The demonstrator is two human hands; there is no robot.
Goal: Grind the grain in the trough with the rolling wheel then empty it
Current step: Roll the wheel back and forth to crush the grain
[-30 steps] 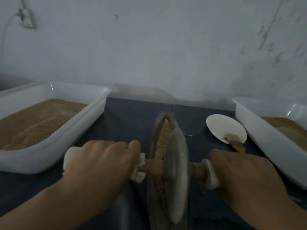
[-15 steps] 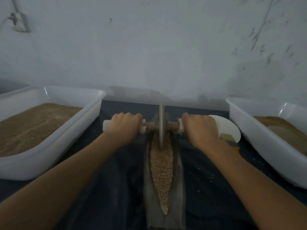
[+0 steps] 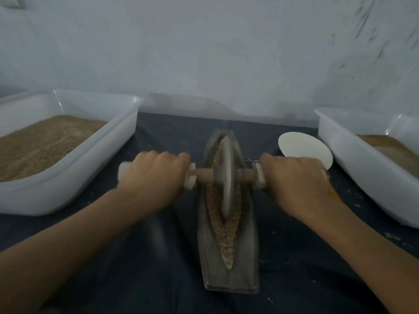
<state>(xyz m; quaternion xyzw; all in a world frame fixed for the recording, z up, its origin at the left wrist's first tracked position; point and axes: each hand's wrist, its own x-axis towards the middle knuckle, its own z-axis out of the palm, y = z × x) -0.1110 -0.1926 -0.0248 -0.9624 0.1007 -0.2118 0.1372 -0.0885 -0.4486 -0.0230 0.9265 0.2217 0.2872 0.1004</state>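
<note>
A grey boat-shaped trough (image 3: pixel 249 257) lies lengthwise on the dark table in front of me. Brown grain (image 3: pixel 223 236) fills its groove. The grey rolling wheel (image 3: pixel 226 175) stands upright in the groove, in the far half of the trough. A wooden axle (image 3: pixel 204 175) runs through the wheel, with white-wrapped ends. My left hand (image 3: pixel 154 177) grips the left end of the axle. My right hand (image 3: pixel 294 180) grips the right end.
A white plastic tub (image 3: pixel 74 175) full of brown grain stands at the left. A second white tub (image 3: pixel 367 184) with brown material stands at the right. A white round dish (image 3: pixel 301 146) lies beside the right tub, behind my right hand. A pale wall rises behind the table.
The wheel rolled from the near part of the trough to its far end, and has now come back toward me a little. Both hands kept their grip on the axle.
</note>
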